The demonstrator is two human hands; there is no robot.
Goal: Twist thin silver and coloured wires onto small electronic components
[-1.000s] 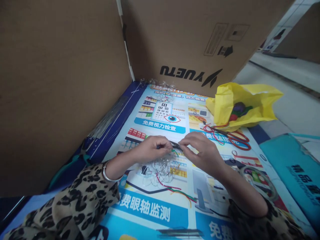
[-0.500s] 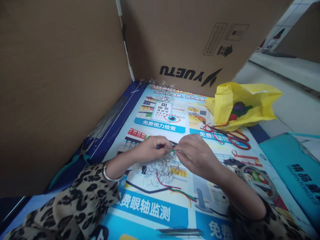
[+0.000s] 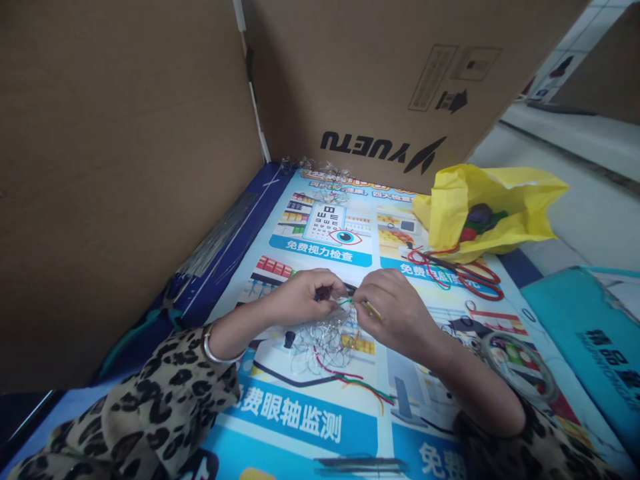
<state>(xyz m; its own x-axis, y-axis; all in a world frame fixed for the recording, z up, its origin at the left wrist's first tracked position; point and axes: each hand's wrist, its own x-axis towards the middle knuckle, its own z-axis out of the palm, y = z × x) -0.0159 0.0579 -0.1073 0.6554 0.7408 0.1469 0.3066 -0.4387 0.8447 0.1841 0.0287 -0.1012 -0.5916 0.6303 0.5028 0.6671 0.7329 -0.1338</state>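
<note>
Pinching a green thread (image 3: 345, 301) at the centre of the frame, thumb against finger in the left hand (image 3: 300, 299) and closed fingertips in the right hand (image 3: 394, 310), seemingly to steady so thin a strand from both sides. Cannot identify the dark sliver (image 3: 351, 291) between the fingers. Has a tangle of silver wire loops (image 3: 323, 347) just below, probably there to stay within reach, and trailing coloured threads (image 3: 367, 387) beyond it. Leaves red-handled scissors (image 3: 480, 280) at right, apparently out of the way, beside a yellow bag (image 3: 525, 230). Rests everything on a printed eye-check poster (image 3: 300, 417), screened at left and top by cardboard panels (image 3: 130, 167), opening at upper right onto pale tiles (image 3: 583, 40).
</note>
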